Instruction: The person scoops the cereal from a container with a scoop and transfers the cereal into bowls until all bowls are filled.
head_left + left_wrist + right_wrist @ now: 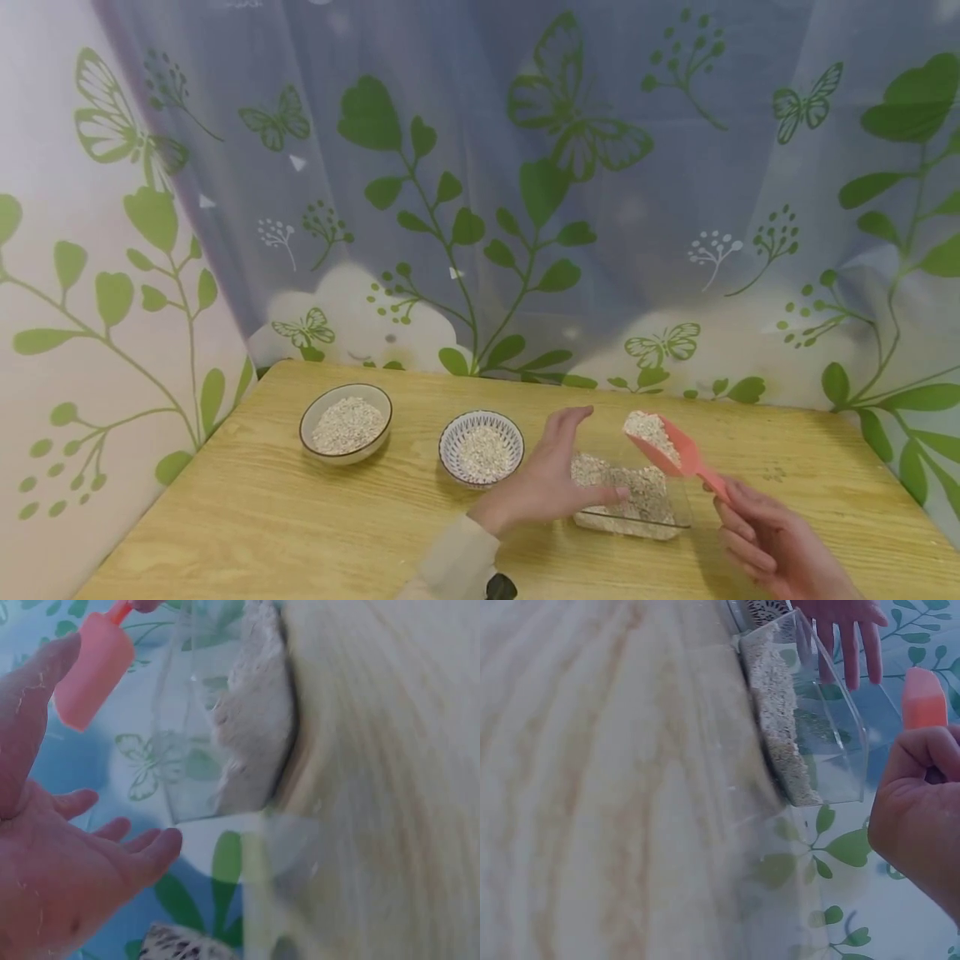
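My right hand (780,533) grips the handle of a coral-pink scoop (684,450), raised above the right side of a clear rectangular container (637,524). Pale rolled oats (649,433) are heaped in the scoop. More oats (637,492) lie inside the container on the table. With fingers spread and thumb apart, my left hand (543,487) hovers by the container's left side, holding nothing; whether it touches the wall I cannot tell. In the right wrist view, my curled right fingers (922,757) wrap the scoop's handle, and the scoop (924,697) points upward.
Just left of my left hand stands a small blue-and-white patterned bowl (482,420) with some oats in it. Farther left is a larger cream bowl (318,408) with a dark rim, also containing oats. A leaf-and-butterfly curtain (450,208) hangs behind the wooden table (247,517).
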The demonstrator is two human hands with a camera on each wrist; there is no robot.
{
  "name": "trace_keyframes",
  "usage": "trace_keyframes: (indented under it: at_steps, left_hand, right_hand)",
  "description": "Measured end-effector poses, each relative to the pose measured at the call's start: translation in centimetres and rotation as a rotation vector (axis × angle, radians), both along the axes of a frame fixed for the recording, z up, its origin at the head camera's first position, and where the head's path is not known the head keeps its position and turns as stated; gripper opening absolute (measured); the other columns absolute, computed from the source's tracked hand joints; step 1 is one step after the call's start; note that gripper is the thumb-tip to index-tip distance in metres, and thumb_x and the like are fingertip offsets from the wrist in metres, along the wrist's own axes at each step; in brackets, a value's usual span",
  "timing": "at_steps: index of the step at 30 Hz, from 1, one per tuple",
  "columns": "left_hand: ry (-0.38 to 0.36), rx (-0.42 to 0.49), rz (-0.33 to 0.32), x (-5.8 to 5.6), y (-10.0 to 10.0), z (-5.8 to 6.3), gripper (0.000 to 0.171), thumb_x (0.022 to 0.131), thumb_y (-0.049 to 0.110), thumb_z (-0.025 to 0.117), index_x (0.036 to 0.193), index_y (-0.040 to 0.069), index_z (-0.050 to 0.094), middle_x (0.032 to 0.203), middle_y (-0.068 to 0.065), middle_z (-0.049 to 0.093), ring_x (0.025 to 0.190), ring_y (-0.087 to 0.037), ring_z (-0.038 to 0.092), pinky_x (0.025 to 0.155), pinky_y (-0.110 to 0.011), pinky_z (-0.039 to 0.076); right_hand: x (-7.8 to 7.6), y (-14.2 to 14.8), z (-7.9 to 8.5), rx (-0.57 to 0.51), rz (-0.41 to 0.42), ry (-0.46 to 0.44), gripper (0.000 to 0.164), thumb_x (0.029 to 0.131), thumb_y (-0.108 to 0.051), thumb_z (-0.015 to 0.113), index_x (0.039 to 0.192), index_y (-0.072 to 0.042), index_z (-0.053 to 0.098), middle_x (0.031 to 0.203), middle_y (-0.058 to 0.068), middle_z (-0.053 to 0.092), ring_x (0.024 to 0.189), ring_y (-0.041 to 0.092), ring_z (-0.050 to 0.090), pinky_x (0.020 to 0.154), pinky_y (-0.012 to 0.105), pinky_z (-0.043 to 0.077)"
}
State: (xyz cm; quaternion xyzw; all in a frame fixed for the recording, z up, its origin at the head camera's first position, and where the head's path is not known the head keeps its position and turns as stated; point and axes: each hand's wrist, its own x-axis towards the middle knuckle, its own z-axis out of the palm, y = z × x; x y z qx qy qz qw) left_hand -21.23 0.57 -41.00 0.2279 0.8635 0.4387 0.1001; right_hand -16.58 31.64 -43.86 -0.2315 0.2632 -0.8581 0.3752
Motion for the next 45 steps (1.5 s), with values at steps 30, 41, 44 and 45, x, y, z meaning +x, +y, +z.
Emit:
trace_keyframes:
  at_steps: [30, 41, 44, 45]
  left_hand:
    - [0.183, -0.023, 0.270, -1.8, -10.6, -0.4, 0.092, 0.081, 0.062, 0.078, 0.157, 0.032, 0.036, 0.162, -0.001, 0.036, 0.148, -0.035, 0.038, 0.114, -0.066, 0.038]
    - [0.089, -0.072, 0.272, -1.7, -12.4, -1.8, 0.115, 0.069, 0.061, 0.087, 0.161, 0.022, 0.029, 0.161, -0.015, 0.033, 0.145, -0.042, 0.040, 0.113, -0.067, 0.038]
    - [0.062, -0.077, 0.257, -1.7, -12.6, -2.0, 0.119, 0.067, 0.061, 0.088, 0.161, 0.019, 0.029, 0.160, -0.018, 0.034, 0.142, -0.043, 0.043, 0.113, -0.067, 0.040]
    - [0.053, -0.075, 0.252, -1.7, -12.6, -2.1, 0.120, 0.067, 0.062, 0.088, 0.161, 0.019, 0.029, 0.159, -0.019, 0.035, 0.141, -0.043, 0.045, 0.112, -0.067, 0.040]
  right_hand:
    - [-2.0, -3.3, 3.2, -0.001, -0.045, 0.028, 0.060, 0.113, -0.021, 0.000, 0.140, -0.006, 0.050, 0.084, 0.000, 0.036, 0.057, 0.015, 0.010, 0.056, 0.028, 0.008]
    - [-2.9, -6.3, 4.8, 0.181, -0.120, 0.050, 0.043, 0.115, -0.021, 0.014, 0.134, -0.010, 0.051, 0.079, -0.004, 0.043, 0.057, 0.016, 0.011, 0.055, 0.027, 0.012]
    - [-3.2, -7.0, 5.1, 0.255, -0.157, 0.063, 0.035, 0.115, -0.021, 0.019, 0.128, -0.011, 0.050, 0.077, -0.005, 0.042, 0.056, 0.016, 0.011, 0.055, 0.028, 0.014]
    - [-3.3, -7.3, 5.2, 0.279, -0.167, 0.069, 0.032, 0.115, -0.021, 0.020, 0.125, -0.011, 0.049, 0.076, -0.005, 0.042, 0.056, 0.016, 0.011, 0.055, 0.027, 0.014]
